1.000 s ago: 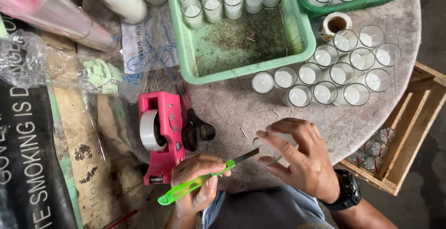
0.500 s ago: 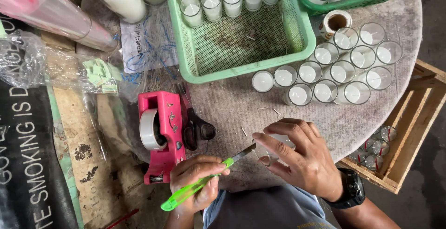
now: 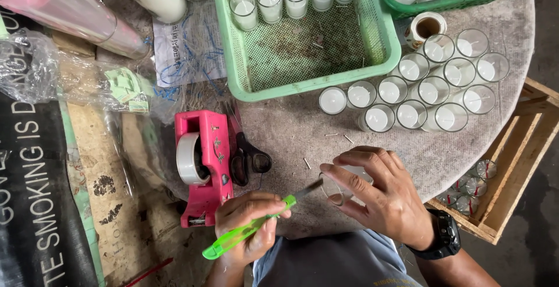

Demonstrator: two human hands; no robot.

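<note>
Head camera looks straight down at the person's two hands at the near edge of a round worktop (image 3: 291,135). Fingers of the left hand (image 3: 247,229) are closed around the bright green handle of a small snipper (image 3: 250,231), its metal tip pointing toward the right hand and reaching the rim of a small clear glass (image 3: 338,187). Fingers of the right hand (image 3: 384,196) curl over that glass and grip it, tilted on its side just above the worktop; a black watch (image 3: 442,237) sits on that wrist.

Just beside the left hand stands a pink tape dispenser (image 3: 204,167) with a roll of clear tape, and black scissors (image 3: 247,159) lie touching its right side. Beyond the right hand, a cluster of glass candles (image 3: 419,89) filled with white wax stands on the worktop, with a small roll of labels (image 3: 428,27) near it. Farther back sits a light green basket (image 3: 372,42) holding a row of the same candles along its far wall, and a darker green basket (image 3: 466,1) lies beside it. A wooden crate (image 3: 512,164) with more glasses stands below the worktop's right edge.
</note>
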